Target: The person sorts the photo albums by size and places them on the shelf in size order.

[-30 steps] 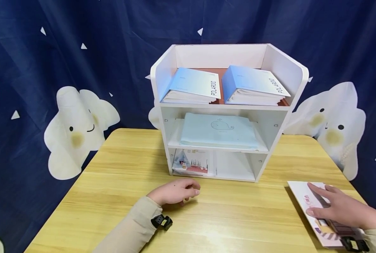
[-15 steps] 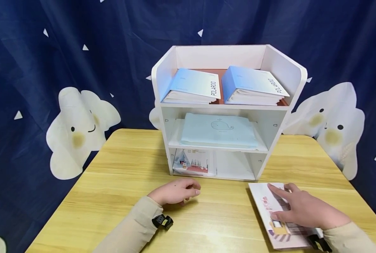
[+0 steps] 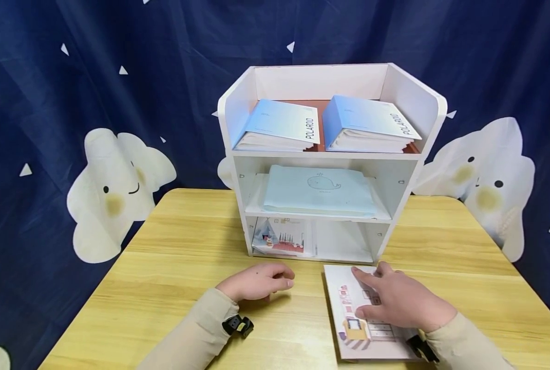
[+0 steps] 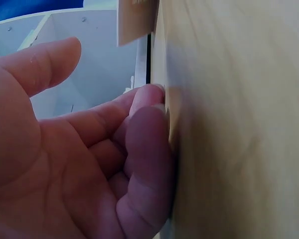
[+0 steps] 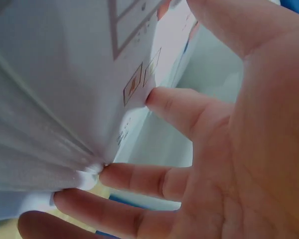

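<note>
My right hand [image 3: 406, 298] lies on a thin booklet with an illustrated pink-and-white cover [image 3: 355, 334], in front of the shelf's right half. Its index finger and thumb press on the cover. In the right wrist view the spread fingers [image 5: 179, 112] are fairly straight, some fingertips touching the booklet's page edges [image 5: 50, 164]. My left hand [image 3: 256, 281] rests on the table left of the booklet, its fingers loosely curled with nothing in them. The left wrist view shows those curled fingers [image 4: 144, 159] against the wood and a booklet corner [image 4: 134, 25] beyond.
A white three-level shelf [image 3: 323, 83] stands at the back of the wooden table [image 3: 164, 246]. Two blue POLAROID albums [image 3: 279, 121] lie on top, a pale-blue whale album [image 3: 318, 192] in the middle, an illustrated booklet [image 3: 281, 236] at bottom left. A navy curtain [image 3: 187, 51] hangs behind.
My right hand has moved the booklet leftward across the table, from the far right to in front of the shelf. The left hand has stayed in place.
</note>
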`<state>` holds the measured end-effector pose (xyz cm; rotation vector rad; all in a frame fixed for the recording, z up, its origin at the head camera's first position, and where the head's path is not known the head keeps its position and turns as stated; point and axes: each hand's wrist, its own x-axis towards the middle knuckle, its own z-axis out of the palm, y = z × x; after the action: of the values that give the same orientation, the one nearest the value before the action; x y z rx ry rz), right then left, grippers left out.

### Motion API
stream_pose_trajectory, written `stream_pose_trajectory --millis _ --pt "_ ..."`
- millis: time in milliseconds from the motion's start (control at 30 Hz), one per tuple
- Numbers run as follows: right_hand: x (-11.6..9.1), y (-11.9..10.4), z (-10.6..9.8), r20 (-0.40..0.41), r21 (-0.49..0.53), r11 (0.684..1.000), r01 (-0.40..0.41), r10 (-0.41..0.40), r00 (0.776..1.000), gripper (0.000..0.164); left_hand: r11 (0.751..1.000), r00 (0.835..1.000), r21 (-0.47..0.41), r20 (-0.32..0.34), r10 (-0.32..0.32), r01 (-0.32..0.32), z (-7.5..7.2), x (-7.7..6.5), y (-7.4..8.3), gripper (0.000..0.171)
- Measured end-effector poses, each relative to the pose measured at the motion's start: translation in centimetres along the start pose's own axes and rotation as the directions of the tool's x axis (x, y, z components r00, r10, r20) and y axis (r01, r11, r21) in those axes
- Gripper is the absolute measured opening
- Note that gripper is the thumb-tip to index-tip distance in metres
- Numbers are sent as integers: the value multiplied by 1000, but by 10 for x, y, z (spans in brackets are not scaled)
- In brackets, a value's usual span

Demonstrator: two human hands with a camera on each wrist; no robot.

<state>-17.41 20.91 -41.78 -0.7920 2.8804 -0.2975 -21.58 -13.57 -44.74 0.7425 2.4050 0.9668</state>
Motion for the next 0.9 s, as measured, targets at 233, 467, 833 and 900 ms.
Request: stream_pose_trajectory --millis 233,467,833,900 --pt "15 -27 4 -39 -33 999 22 -24 999 88 999 999 44 27 25 -26 5 -2 8 49" --pt "22 -25 5 -36 -26 1000 -7 6 999 86 994 999 110 35 19 -23 13 0 21 54" --pt "10 68 -19 197 714 688 -127 -24 980 52 998 997 -54 65 35 -31 27 5 25 46" --pt "12 85 -17 250 826 542 -157 -103 963 54 991 997 -134 73 27 -17 29 5 26 36"
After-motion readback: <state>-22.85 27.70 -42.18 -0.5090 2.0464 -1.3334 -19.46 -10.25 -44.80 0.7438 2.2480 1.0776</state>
